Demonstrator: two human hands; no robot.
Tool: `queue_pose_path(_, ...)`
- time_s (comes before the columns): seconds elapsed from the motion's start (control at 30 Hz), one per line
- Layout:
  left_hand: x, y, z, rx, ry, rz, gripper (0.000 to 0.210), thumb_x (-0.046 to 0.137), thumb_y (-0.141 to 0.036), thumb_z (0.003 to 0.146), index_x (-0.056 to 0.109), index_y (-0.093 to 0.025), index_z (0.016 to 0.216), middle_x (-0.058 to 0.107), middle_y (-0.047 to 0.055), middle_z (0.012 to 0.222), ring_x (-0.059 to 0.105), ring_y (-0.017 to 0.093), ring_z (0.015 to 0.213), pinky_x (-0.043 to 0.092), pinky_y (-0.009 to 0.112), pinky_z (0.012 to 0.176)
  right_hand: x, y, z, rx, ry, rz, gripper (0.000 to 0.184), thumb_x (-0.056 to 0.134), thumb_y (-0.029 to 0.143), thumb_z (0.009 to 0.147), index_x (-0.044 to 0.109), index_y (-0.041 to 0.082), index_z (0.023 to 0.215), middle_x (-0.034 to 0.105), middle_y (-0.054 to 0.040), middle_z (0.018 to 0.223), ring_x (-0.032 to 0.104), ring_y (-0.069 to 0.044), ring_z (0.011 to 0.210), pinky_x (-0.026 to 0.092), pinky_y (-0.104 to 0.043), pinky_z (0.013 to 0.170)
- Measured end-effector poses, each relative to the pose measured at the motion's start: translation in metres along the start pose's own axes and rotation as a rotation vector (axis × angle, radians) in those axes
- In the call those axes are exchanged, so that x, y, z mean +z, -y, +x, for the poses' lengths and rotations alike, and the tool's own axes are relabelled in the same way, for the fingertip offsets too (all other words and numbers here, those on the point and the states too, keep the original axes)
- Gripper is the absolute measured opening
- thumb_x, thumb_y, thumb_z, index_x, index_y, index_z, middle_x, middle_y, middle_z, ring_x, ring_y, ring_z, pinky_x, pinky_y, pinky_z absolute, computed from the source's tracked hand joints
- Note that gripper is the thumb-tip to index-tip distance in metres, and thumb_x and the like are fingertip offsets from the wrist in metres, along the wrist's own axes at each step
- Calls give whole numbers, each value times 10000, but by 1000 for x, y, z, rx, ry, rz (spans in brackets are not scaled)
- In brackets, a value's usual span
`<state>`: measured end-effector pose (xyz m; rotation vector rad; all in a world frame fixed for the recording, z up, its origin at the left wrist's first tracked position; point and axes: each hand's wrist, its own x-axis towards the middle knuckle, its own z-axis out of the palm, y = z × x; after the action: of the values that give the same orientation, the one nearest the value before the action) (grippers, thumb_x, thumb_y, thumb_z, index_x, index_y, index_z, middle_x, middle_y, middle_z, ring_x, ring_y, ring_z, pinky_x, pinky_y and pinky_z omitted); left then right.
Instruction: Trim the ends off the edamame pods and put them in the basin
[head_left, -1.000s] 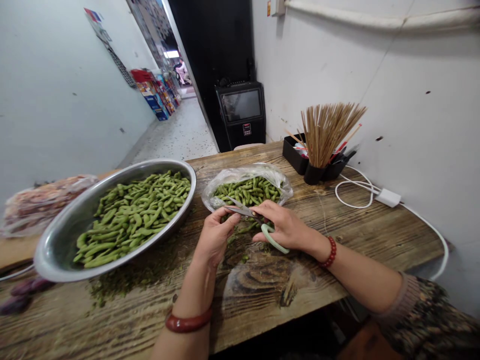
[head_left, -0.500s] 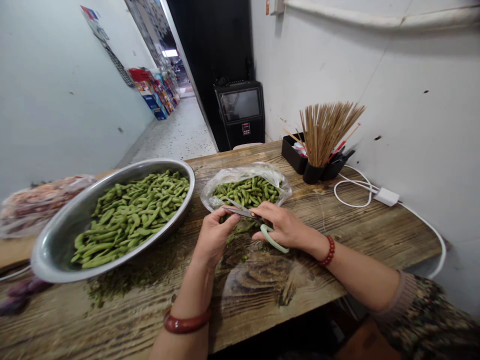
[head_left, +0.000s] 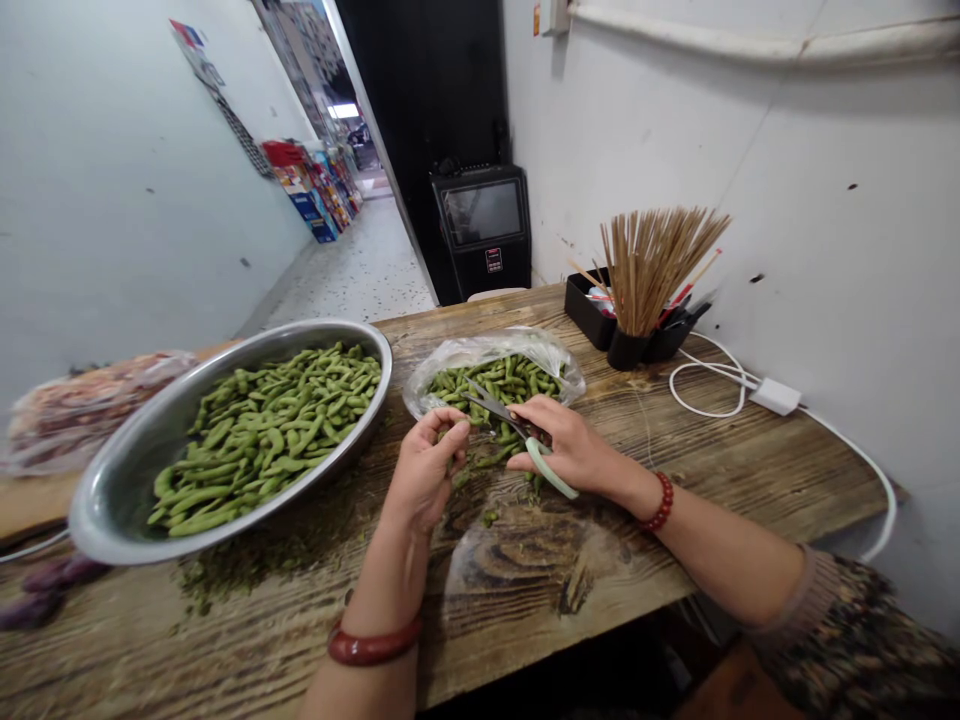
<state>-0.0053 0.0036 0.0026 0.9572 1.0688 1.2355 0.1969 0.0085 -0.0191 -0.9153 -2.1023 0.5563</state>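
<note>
My right hand (head_left: 574, 445) grips a pair of scissors (head_left: 551, 472) with pale green handles, the blades parted and pointing up and left. To its left, my left hand (head_left: 427, 465) is closed in a pinch; a bit of green shows at the fingers, apparently an edamame pod, mostly hidden. Just beyond both hands sits a clear plastic bag (head_left: 574, 385) of edamame pods (head_left: 517, 372), its mouth open. A large steel basin (head_left: 105, 515) on the left holds many more pods (head_left: 274, 440).
Green trimmings (head_left: 240, 570) litter the wooden table (head_left: 525, 620) beside the basin. At the far left lies a bag of pinkish food (head_left: 97, 405). Back right, a black holder (head_left: 589, 310) stands with bamboo skewers (head_left: 656, 275), near a white cable and adapter (head_left: 776, 395).
The scissors have come away from my left hand's fingertips, and their blades have swung up over the bag. My left hand has stayed nearly in place, still pinched.
</note>
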Motion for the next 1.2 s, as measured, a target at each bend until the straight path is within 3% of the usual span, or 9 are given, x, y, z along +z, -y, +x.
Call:
queue_pose_path(0.23,-1,1,2,3,-1,-123,254,773,-221,614,621,-151,805,470,-54,554,384,41,454,238,131,376,-2,5,-1,-61,77,-75,669,713,429,749,454,172,1309,550,-105,1078,553,-222,938,488,-359,820)
queue_pose_path(0.47,1,4,0,-13,35,-126,240,768,-216,623,616,-155,799,475,-56,531,388,43,446,235,126,374,-3,7,-1,-73,78,-93,669,703,447,753,453,190,1318,549,-106,1079,557,-228,939,484,-358,827)
queue_pose_path(0.83,1,0,-1,-1,37,-57,231,760,-243,647,594,-142,773,581,-12,649,397,31,454,243,133,396,-3,4,-2,-76,68,-53,470,650,355,825,522,188,1245,578,-74,981,565,-178,830,480,-285,738)
queue_pose_path(1.07,0,2,-2,83,-4,80,220,754,-240,658,627,-161,820,503,-48,649,385,32,477,267,156,428,0,-5,2,-7,-121,16,447,683,376,790,580,153,1164,607,-88,942,589,-205,848,494,-337,764)
queue_pose_path(1.2,-1,5,-1,144,1,207,195,726,-248,682,640,-174,840,543,-34,709,391,46,502,295,179,461,1,-2,3,16,-163,77,420,699,352,775,601,157,1133,641,-78,914,611,-199,825,502,-337,758)
